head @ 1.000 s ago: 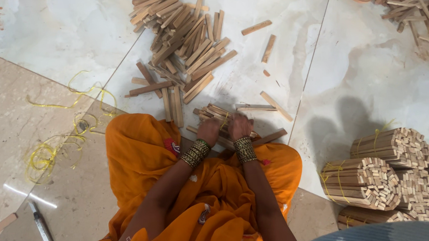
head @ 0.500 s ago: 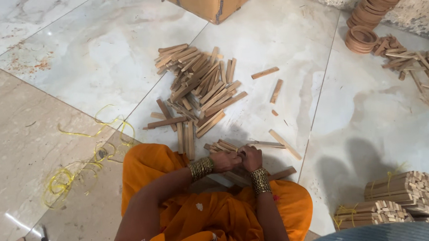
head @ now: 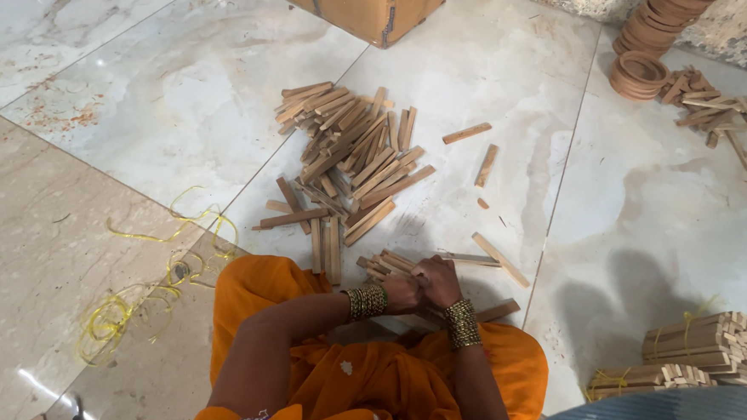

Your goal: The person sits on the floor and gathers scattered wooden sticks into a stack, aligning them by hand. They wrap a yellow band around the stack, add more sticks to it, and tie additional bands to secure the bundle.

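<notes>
My left hand [head: 402,293] and my right hand [head: 438,281] meet close together over a small bunch of wooden sticks [head: 385,265] lying on the marble floor just past my orange-clad knees [head: 258,284]. Both hands are curled around these sticks, fingers closed. Metal bangles [head: 366,301] sit on my left wrist, and the right wrist wears its own bangles [head: 461,323]. A larger loose pile of the same wooden sticks [head: 349,156] lies farther out on the floor, apart from my hands.
Yellow string [head: 139,290] lies tangled on the floor at left. Tied stick bundles [head: 713,350] are stacked at lower right. A cardboard box [head: 363,6] stands at the top, wooden rings [head: 662,24] and more sticks [head: 727,119] at upper right. Stray sticks [head: 486,166] lie scattered.
The view has tilted upward, showing the box and rings. My hands have drawn closer together on the bunch of sticks by my knees.
</notes>
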`<state>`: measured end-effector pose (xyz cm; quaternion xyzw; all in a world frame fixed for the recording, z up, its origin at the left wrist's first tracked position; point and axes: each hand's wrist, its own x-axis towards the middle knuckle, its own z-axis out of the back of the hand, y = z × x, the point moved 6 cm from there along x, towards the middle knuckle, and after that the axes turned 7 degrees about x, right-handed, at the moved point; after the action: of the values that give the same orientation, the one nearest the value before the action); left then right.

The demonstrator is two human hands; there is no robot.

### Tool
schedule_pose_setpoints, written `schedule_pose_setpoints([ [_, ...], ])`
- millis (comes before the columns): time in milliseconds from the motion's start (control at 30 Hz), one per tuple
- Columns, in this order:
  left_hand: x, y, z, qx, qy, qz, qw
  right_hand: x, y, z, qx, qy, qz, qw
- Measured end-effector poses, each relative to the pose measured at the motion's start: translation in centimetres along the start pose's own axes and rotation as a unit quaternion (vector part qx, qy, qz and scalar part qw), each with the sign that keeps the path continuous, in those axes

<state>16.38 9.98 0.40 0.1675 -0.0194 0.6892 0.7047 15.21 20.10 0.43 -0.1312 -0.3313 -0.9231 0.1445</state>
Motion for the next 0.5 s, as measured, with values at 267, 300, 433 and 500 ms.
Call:
schedule_pose_setpoints([
  [267, -0.1, 0.3, -1.6, -0.058, 0.041, 0.099, 0.993, 0.2, -0.3, 1.2, 0.046, -0.006, 0.019, 0.999],
  [300, 0.2, 0.0, -1.3, -0.08, 0.005, 0.084, 0.993, 0.2, -0.2, 1.1, 0.005, 0.006, 0.041, 0.999],
  [433, -0.2, 0.1, -1.6, -0.125, 0.024, 0.108, 0.986, -0.3, -1.8, 0.4, 0.087, 0.017, -0.081, 0.993],
  [500, -1.5, 0.6, -1.5, -0.126, 0.038, 0.156, 0.979, -1.4, -2.1, -0.3, 0.053, 0.075, -0.099, 0.991],
])
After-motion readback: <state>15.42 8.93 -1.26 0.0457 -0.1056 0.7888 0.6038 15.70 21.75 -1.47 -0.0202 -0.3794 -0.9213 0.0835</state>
